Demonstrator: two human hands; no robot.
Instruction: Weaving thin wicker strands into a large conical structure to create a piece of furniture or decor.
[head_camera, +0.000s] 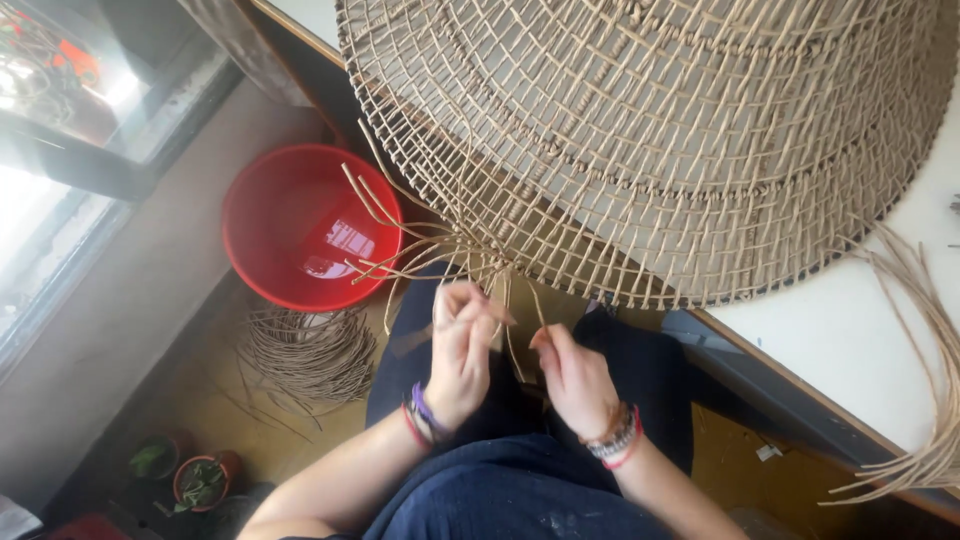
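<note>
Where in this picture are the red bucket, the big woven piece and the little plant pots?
red bucket (262, 228), head view, bare inner wall.
woven piece (660, 130), head view, middle of weave.
plant pots (203, 482), head view, nearer pot's plant.

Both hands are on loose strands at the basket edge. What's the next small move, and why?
Probably tuck the strand pinched by the left hand back into the woven rim. Its loose end hangs below the rim, and the right hand holds the neighbouring strand beside it.

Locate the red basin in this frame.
In the head view, the red basin sits on the floor at left-centre, beside the woven piece's loose ends, above a coil of cane.
</note>
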